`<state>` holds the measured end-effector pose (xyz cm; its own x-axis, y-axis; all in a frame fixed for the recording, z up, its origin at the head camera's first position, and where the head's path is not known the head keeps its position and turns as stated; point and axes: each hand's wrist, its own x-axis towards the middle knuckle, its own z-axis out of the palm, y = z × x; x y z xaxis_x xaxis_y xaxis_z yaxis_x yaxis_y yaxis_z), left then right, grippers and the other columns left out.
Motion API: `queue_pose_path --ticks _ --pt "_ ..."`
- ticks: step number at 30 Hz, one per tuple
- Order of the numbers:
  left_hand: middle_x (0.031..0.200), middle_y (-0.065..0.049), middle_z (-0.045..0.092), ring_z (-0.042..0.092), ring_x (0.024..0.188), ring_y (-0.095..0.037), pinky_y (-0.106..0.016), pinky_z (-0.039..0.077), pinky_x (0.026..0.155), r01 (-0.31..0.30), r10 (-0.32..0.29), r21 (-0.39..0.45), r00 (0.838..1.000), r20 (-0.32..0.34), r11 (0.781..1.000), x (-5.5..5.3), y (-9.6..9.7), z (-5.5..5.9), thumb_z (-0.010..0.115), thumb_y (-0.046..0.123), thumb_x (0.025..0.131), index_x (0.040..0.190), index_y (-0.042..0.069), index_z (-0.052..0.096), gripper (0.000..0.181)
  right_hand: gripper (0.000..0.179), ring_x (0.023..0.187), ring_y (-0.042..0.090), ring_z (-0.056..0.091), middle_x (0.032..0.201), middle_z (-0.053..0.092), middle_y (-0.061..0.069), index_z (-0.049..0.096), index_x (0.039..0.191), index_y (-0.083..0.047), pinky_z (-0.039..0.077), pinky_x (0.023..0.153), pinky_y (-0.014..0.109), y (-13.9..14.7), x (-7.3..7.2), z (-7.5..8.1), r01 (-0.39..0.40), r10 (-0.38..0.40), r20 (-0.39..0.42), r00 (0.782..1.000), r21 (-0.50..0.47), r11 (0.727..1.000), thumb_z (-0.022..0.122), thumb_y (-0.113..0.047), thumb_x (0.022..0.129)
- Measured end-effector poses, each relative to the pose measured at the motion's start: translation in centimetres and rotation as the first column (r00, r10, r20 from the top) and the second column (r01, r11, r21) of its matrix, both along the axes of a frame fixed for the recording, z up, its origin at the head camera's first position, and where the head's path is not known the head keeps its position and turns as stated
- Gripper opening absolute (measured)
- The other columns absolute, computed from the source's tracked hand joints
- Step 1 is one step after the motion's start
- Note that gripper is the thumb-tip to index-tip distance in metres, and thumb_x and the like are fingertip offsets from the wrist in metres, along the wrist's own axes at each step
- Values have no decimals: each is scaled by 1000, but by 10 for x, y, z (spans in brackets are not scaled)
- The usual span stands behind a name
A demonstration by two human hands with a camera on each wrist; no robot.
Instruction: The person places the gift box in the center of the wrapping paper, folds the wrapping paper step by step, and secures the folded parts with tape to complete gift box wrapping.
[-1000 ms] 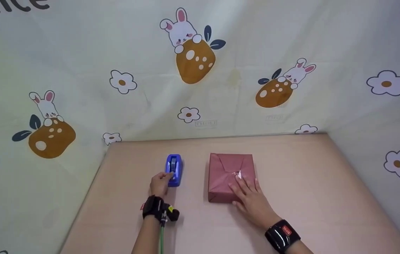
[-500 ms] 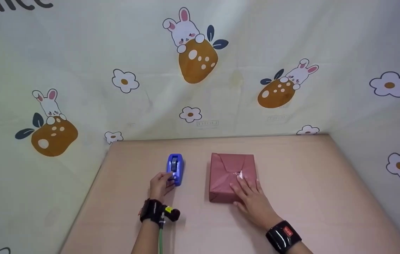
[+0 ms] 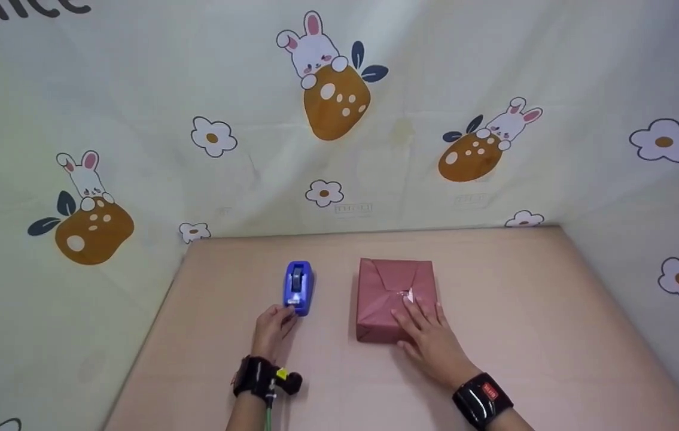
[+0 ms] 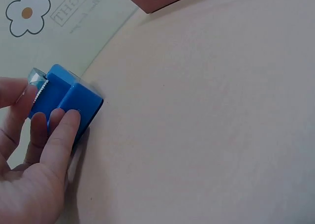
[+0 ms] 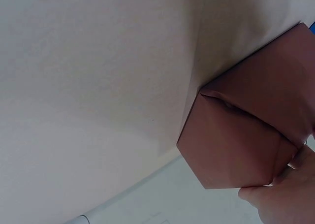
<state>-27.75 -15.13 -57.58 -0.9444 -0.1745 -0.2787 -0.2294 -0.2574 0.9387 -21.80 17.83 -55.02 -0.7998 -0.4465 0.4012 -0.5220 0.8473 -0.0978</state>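
Observation:
A blue tape dispenser (image 3: pixel 298 280) stands upright left of the middle in the head view. At its near end is my left hand (image 3: pixel 270 330). Close up in the left wrist view, thumb and forefinger pinch clear tape (image 4: pixel 36 78) at the toothed cutter, and other fingers of that hand (image 4: pixel 29 189) touch the dispenser's blue front (image 4: pixel 81 102). Right of the dispenser lies a box wrapped in dull red paper (image 3: pixel 382 308), its folded flap facing up. My right hand (image 3: pixel 437 352) rests on it with spread fingers, partly covering a shiny bit of tape (image 3: pixel 408 294).
Both things lie on a pale pinkish tabletop (image 3: pixel 512 311). A printed cloth (image 3: pixel 243 72) with rabbits and flowers rises behind and at both sides. From my left wrist strap (image 3: pixel 255 376) a green cable runs toward the bottom edge.
My left hand has drawn back toward me, from the middle of the dispenser to its near end. The right hand and the box stay put.

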Motion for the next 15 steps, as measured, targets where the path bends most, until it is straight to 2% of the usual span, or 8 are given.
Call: queue_pose_path --ticks 5,13,15 --pt "102 -11 57 60 97 -16 -33 50 92 -8 8 -68 1000 7 998 2 1 -4 60 9 88 76 2 49 18 60 132 41 34 146 36 16 44 139 -15 23 105 63 0 0 1 -1 1 3 1000 5 1000 63 -35 85" --pt "97 -11 58 59 91 -14 -32 50 91 -17 15 -52 999 -33 998 4 1 -6 57 1 88 84 -7 59 10 57 131 42 35 144 39 17 47 137 -15 23 105 63 0 0 1 -7 8 7 1000 -8 1000 63 -34 86" --pt "97 -11 59 59 90 -13 -31 50 90 -20 19 -72 1000 -18 997 4 1 -6 58 2 88 83 -6 58 10 57 131 41 35 144 39 16 46 137 -16 23 105 63 0 0 1 -7 7 5 1000 -3 1000 63 -35 86"
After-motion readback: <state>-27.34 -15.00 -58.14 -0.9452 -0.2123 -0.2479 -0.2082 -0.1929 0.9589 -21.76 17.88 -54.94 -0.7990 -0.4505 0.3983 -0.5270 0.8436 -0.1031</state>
